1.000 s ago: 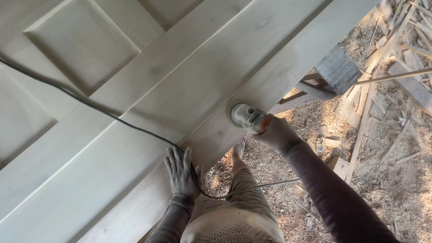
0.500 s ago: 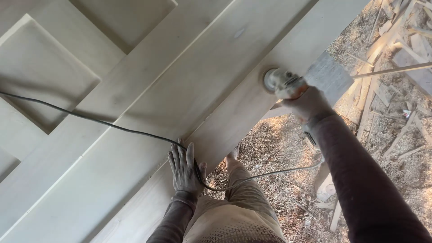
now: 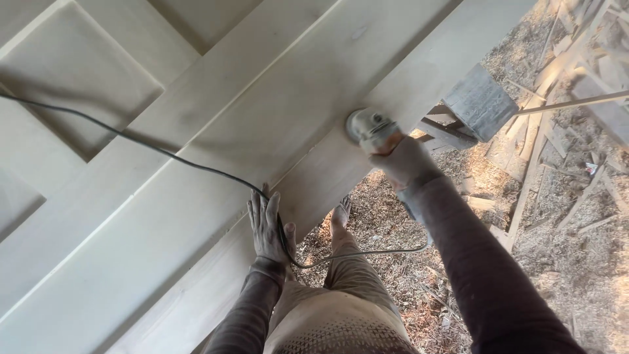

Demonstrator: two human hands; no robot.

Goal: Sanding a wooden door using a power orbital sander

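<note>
Pale door (image 3: pixel 196 144) | right hand (image 3: pixel 406 164) grips sander (image 3: pixel 370 128) | left hand (image 3: pixel 267 226) flat.

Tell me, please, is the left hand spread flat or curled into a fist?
Spread flat: the left hand lies palm down, fingers extended, on the pale wooden door, beside the black cord.

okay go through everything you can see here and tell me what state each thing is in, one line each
Door: lying flat, bare pale wood, dusty.
Sander: gripped by the right hand, disc down on the door's edge rail.
Cord: slack, trailing across the door and under the left hand.
Left hand: flat, fingers spread, pressing on the door.
Right hand: closed around the sander.
Trestle: standing under the door.
Ground: covered in shavings and offcuts.
</note>
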